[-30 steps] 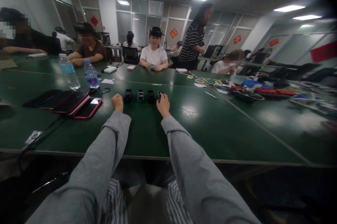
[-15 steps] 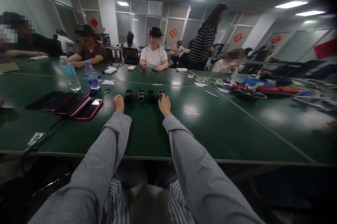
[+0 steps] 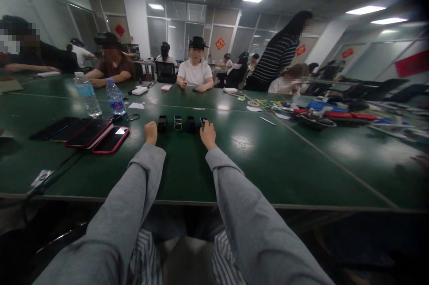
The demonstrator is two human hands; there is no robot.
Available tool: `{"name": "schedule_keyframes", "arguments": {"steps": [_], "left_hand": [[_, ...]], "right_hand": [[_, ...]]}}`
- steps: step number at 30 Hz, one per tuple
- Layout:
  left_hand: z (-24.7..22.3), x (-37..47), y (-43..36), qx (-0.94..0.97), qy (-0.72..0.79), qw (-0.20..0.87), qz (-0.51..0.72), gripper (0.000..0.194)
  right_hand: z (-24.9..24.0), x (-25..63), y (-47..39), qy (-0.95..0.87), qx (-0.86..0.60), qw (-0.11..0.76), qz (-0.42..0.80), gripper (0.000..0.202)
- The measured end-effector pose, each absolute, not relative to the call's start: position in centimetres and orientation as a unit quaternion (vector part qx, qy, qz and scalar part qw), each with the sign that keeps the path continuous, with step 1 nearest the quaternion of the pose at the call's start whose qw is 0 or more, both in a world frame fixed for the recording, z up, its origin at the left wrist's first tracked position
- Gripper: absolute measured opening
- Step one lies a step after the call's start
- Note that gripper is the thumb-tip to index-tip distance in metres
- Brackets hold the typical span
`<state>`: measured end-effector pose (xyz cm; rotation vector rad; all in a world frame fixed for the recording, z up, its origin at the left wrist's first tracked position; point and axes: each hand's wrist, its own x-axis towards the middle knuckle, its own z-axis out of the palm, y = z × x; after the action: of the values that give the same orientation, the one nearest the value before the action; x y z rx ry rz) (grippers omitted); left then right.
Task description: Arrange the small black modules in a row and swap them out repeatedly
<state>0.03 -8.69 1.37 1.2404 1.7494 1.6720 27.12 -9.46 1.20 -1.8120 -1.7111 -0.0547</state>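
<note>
Fingers of the right hand (image 3: 209, 135) are resting on the rightmost block (image 3: 203, 119), which is sitting just ahead on the counter (image 3: 187, 169); can't really tell if they're clamping it. Left hand (image 3: 150, 132) is sitting way farther off, balled up beside the leftmost block (image 3: 162, 123).

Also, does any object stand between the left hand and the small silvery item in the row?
Yes: the leftmost black item stands beside the left hand, between it and the silvery item. From the near side, no object is visible in the way.
</note>
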Motion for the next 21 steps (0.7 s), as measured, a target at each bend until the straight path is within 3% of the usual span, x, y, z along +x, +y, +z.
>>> {"name": "schedule_keyframes", "arguments": {"steps": [13, 21], "left_hand": [[0.3, -0.2, -7.9, 0.469, 0.639, 0.184, 0.582, 0.027], [-0.2, -0.3, -7.9, 0.486, 0.625, 0.189, 0.581, 0.024]], "right_hand": [[0.9, 27.1, -9.6, -0.66, -0.676, 0.328, -0.017, 0.044], [2.3, 32.8, -13.4, -0.77, -0.587, 0.25, 0.02, 0.047]]}}
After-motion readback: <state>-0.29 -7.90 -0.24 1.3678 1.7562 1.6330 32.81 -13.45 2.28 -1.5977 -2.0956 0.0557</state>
